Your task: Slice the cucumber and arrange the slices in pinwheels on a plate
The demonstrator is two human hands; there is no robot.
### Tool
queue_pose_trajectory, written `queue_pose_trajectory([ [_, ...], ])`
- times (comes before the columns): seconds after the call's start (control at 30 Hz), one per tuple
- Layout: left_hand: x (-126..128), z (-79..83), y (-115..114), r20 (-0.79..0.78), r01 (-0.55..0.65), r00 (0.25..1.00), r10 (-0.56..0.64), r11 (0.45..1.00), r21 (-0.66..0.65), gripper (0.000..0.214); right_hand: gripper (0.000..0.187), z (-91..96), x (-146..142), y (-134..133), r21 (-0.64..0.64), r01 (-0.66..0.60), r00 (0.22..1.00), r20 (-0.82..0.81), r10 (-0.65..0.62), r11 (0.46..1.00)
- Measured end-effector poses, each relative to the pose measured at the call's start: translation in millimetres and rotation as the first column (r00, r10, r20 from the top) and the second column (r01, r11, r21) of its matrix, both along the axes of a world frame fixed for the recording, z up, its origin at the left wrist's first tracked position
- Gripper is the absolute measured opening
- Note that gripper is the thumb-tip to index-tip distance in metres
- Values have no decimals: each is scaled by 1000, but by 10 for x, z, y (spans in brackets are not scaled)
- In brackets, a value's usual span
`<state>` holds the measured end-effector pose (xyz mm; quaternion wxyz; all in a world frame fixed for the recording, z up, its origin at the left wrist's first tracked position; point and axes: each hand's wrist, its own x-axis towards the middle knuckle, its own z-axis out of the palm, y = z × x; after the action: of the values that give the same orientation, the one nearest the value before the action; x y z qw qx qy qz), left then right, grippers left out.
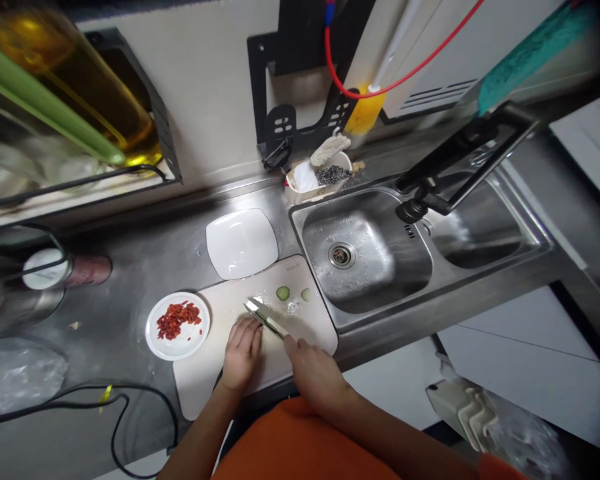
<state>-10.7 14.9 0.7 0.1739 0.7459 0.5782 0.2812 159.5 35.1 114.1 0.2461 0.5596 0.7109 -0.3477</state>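
Across the counter I can see the person's right hand (316, 375) wrapped around the handle of a narrow steel-bladed kitchen knife (265, 319), while the left hand (243, 350) curls beside the blade, though I can't tell what those fingers hold. Two thin, round green slices (283, 293) lie beyond the knife on the pale rectangular cutting board (215, 313), near a round white plate (199, 339) of small red pieces (176, 321)

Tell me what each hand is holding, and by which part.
The right hand holds a knife by its handle. Whether the left hand, beside it, grips anything cannot be told.
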Motion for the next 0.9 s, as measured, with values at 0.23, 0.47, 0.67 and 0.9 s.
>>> queue_pose_trajectory([
  [0.23,-2,-2,-1,3,-4,1000,4,1000,-5,20,33,13,-13,36,-6,-9,1000,-10,9,1000],
  [0.47,-9,-10,2,12,-7,1000,7,1000,-19,20,32,1,-35,73,7,0,999,-40,0,1000],
  [0.67,-9,-10,8,14,-5,1000,6,1000,-21,21,32,-53,-48,86,14,-1,998,-67,2,1000],
  [0.9,-7,10,13,14,0,1000,1,999,-37,22,34,-95,-80,128,-9,-9,998,-59,8,1000],
])
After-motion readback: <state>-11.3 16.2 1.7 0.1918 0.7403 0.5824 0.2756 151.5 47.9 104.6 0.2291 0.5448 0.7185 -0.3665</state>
